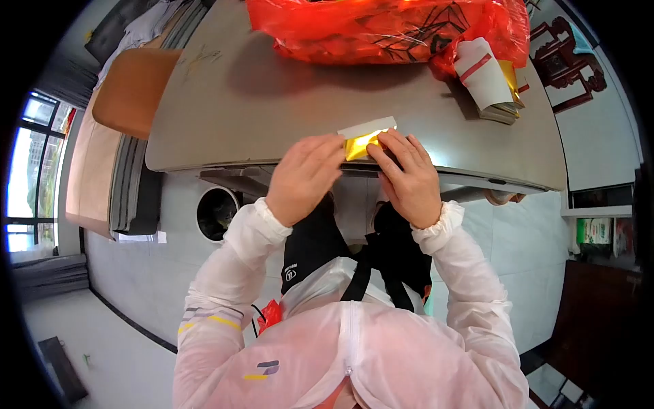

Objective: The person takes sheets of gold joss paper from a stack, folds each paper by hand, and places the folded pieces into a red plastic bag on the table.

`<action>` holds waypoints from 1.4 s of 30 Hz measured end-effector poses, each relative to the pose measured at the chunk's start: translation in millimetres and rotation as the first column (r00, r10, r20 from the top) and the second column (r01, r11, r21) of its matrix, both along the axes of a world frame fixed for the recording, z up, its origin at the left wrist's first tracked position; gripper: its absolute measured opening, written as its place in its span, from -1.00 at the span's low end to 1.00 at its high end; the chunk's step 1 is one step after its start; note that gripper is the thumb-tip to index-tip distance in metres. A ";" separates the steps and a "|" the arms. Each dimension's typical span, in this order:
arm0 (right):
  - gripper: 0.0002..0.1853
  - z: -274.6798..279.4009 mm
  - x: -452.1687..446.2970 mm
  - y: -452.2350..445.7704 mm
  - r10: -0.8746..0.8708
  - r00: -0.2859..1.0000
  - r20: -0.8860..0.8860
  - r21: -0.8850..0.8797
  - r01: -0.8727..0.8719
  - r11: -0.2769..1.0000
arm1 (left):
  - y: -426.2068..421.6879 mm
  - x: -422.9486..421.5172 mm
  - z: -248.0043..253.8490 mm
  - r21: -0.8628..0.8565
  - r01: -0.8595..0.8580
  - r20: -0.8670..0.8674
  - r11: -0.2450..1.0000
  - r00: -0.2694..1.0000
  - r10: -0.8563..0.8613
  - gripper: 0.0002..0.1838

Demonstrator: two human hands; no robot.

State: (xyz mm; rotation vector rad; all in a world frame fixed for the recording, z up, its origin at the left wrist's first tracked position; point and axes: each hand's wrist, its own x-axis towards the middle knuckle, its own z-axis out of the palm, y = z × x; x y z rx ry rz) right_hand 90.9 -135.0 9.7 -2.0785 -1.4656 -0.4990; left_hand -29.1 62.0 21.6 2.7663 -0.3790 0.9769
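A piece of shiny gold foil paper (361, 146) with a pale strip along its far side lies at the near edge of the grey table. It looks partly folded. My right hand (410, 174) has its fingers and thumb on the paper's right part, holding it against the tabletop. At the paper's left end is my left hand (305, 174), its fingers stretched out and slightly blurred, tips close to or touching the edge. The left thumb is hidden under the hand.
A red plastic bag (381, 31) fills the far side of the table (259, 116). To the right lies a stack of white-and-gold paper (487, 78) with a red band. A brown chair back (133, 92) stands left, and a round bin (218, 213) sits on the floor.
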 end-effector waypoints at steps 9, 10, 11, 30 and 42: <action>-0.50 -1.8 5.7 -2.8 0.046 0.999 0.000 -0.044 -0.046 0.998 | -0.8 24.7 -11.1 -0.330 0.051 -0.080 0.943 0.994 -0.081 -0.79; -0.49 -1.6 5.3 -1.9 0.043 0.999 0.005 -0.054 -0.043 0.998 | -1.1 24.8 -9.1 -0.359 0.019 -0.103 0.933 0.993 -0.060 -0.82; -0.49 -1.8 5.5 -1.1 0.046 0.999 0.010 -0.057 -0.046 0.997 | -1.3 24.7 -7.4 -0.388 -0.014 -0.126 0.922 0.991 -0.038 -0.85; -0.40 -2.2 8.3 -2.1 0.062 0.996 0.062 -0.133 -0.054 0.990 | 8.8 43.8 7.8 -0.416 -0.129 -0.368 0.900 0.929 -0.037 -0.84; -0.46 -8.0 1.6 4.4 0.004 0.995 0.105 -0.107 0.007 0.994 | 3.4 44.3 4.5 -0.400 -0.195 -0.354 0.896 0.934 0.046 -0.83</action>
